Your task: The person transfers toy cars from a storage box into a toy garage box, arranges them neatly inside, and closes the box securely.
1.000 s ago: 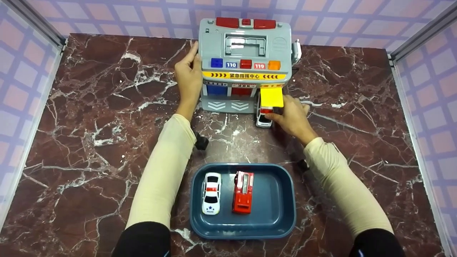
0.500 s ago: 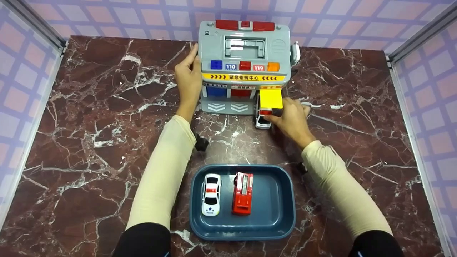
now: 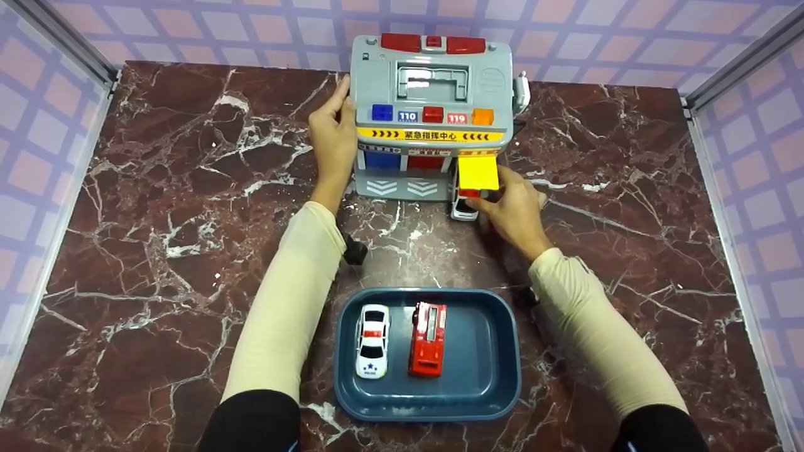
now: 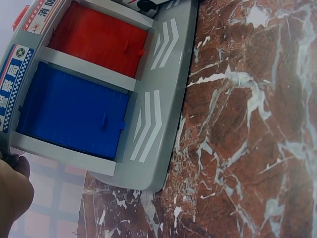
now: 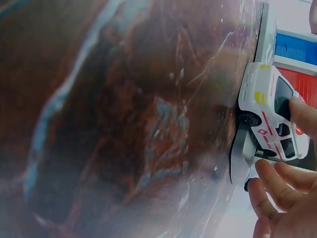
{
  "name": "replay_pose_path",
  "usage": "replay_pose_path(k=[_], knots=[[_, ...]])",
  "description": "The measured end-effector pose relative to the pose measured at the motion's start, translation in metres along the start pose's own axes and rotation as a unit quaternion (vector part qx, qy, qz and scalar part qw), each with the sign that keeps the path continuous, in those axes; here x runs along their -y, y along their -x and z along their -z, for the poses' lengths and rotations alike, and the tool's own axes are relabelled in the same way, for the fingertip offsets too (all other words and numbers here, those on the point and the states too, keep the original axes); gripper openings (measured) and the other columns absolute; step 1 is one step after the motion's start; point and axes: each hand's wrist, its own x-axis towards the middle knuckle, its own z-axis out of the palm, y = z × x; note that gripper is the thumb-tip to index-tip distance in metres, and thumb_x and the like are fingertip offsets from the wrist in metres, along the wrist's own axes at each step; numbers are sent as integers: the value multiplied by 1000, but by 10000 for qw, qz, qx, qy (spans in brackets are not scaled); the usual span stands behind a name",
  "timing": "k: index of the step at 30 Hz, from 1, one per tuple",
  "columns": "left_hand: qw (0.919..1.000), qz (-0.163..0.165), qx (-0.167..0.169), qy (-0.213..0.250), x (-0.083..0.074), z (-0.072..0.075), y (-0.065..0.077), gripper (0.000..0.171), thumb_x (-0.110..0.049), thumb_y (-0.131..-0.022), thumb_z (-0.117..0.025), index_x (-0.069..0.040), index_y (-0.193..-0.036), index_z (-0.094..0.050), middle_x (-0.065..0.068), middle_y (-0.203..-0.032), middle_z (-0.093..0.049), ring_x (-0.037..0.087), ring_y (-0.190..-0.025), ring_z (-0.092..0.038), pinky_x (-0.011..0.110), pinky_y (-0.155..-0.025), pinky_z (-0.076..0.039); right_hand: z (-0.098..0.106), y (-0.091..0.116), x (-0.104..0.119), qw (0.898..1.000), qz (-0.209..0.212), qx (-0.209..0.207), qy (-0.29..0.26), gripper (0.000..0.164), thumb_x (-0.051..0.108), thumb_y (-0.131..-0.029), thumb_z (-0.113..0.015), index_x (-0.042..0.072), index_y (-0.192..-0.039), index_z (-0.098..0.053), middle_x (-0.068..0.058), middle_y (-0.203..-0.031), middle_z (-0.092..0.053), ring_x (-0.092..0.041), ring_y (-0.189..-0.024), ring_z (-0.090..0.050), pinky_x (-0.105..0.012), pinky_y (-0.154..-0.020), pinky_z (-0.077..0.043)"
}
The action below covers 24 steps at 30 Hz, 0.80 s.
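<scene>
The grey toy emergency station [image 3: 433,135] stands at the back of the table, its right-hand yellow door [image 3: 478,172] raised. Under that door, a white toy ambulance [image 3: 465,209] sits partly inside the bay, its front end sticking out. My right hand [image 3: 518,207] pinches it, thumb over the windshield and fingers along its side. In the right wrist view, the ambulance [image 5: 270,111] shows red stripes and its wheels on the station's grey ramp [image 5: 242,153]. My left hand [image 3: 333,141] rests along the station's left wall with the index finger extended. Blue [image 4: 74,111] and red [image 4: 99,39] doors are down.
A dark blue tray [image 3: 427,411] lies in front, between the forearms. It holds a white toy police car [image 3: 372,342] and a red toy fire truck [image 3: 428,339]. Checkered panels [image 3: 276,31] border the marbled table [image 3: 188,188] at the back and sides.
The ambulance has shifted slightly farther into the bay under the yellow door, the right hand moving with it. The left hand keeps its place on the station's wall.
</scene>
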Motion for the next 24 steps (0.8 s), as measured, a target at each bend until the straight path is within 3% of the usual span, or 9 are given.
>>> replay_pose_path(k=[5, 14, 24], knots=[[10000, 53, -55, -41, 2, -1, -2, 36, 4, -100, -53, 3, -136, -55, 13, -145, -52, 16, -141, -45, 9, -109, -35, 0, 0, -1, 9999, -100, -38, -48, 55, 31, -78, -87, 4, -120, -65, -16, -114, -71, -36, -106, -64, -56, -90, -32], [9999, -87, -92, 38, 27, -2, -16, 36, 4, -99, -55, 2, -135, -56, 11, -144, -53, 16, -140, -46, 10, -110, -34, -1, -2, -1, 9999, -101, -99, -35, 46, 31, -79, -86, 2, -110, -70, -16, -109, -74, -36, -104, -67, -57, -89, -31], [9999, -38, -37, 101, 28, -3, -16, 36, 3, -100, -54, 2, -136, -55, 11, -146, -52, 15, -141, -45, 10, -109, -35, -1, -3, -2, 9997, -205, -134, -45, 46, 33, -78, -87, 3, -108, -70, -16, -107, -74, -37, -100, -67, -57, -88, -32]])
